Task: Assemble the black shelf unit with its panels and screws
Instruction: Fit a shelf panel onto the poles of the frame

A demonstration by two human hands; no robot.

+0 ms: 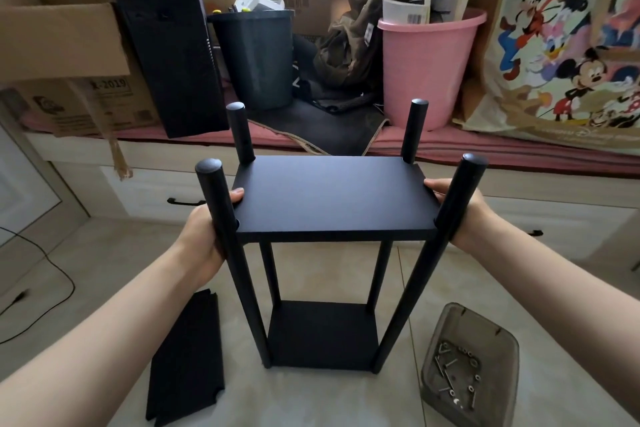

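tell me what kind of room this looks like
Probably a spare or storage room in a home: cardboard boxes and a pink bucket sit piled on a cushioned bench with drawers, beside a cartoon bag, above a tiled floor.

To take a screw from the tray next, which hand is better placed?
Probably the right hand. The tray with screws lies on the floor on the right, below that arm. The left hand can keep holding the upper panel; the spare panel lies on its side.
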